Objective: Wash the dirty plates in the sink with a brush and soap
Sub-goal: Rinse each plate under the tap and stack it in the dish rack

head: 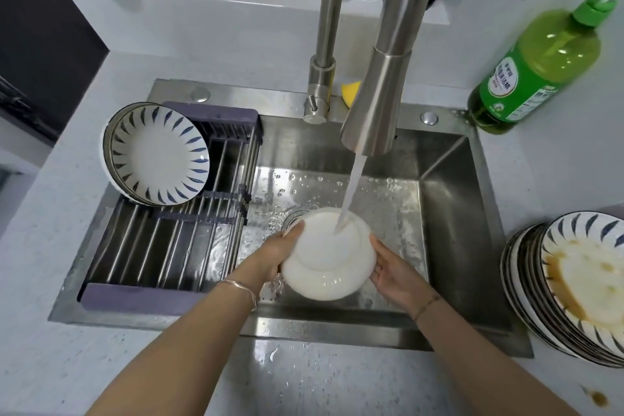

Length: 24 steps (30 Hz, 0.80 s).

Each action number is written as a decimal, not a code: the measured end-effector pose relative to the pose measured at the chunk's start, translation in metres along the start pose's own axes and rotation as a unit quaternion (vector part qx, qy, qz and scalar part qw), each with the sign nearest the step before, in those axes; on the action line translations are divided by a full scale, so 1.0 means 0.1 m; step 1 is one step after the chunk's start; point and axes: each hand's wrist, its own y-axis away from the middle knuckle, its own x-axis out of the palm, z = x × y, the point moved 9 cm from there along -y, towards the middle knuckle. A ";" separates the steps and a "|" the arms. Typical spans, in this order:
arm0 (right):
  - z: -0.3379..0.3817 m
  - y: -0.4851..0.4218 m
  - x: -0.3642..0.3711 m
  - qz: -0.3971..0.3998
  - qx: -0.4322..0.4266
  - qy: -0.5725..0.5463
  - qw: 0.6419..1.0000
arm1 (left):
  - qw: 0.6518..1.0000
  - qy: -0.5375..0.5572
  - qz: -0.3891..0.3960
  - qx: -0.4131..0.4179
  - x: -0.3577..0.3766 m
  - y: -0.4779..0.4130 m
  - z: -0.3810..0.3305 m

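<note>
left grip (278,255) and right grip (390,268) clamp the plate (324,275) at 9 and 3 o'clock so water (353,186) rinses its base.

Bright, even light; glare on the wet sink (449,179); wide-angle bending and softness at edges.

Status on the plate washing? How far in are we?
Done: a couple of clean plates lean in the drying rack. In hand: left hand and right hand hold one plate bottom-up under the running tap. Left: the stack of dirty plates on the right counter, top one stained brown. No brush in view.
</note>
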 end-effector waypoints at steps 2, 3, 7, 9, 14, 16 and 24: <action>-0.01 -0.02 -0.06 0.008 -0.001 0.032 0.999 | 1.000 -0.014 -0.014 0.009 -0.04 -0.03 0.00; -0.01 -0.04 -0.08 0.010 -0.008 0.049 0.999 | 0.999 -0.014 -0.021 0.019 -0.05 -0.02 -0.02; 0.07 -0.17 -0.08 -0.007 -0.046 0.115 0.992 | 0.997 -0.021 -0.038 0.071 -0.08 0.03 -0.15; 0.10 -0.25 -0.04 -0.019 -0.055 0.125 0.990 | 0.993 -0.041 -0.054 0.097 -0.15 0.06 -0.22; 0.25 -0.33 0.23 0.009 -0.080 0.138 0.987 | 0.991 -0.019 -0.059 0.116 -0.27 0.12 -0.33; 0.34 -0.35 0.30 0.019 -0.094 0.139 0.986 | 0.991 -0.012 -0.066 0.119 -0.28 0.13 -0.35; 0.64 -0.32 0.08 -0.024 -0.132 0.174 0.976 | 0.994 -0.026 -0.009 0.107 0.11 0.23 -0.37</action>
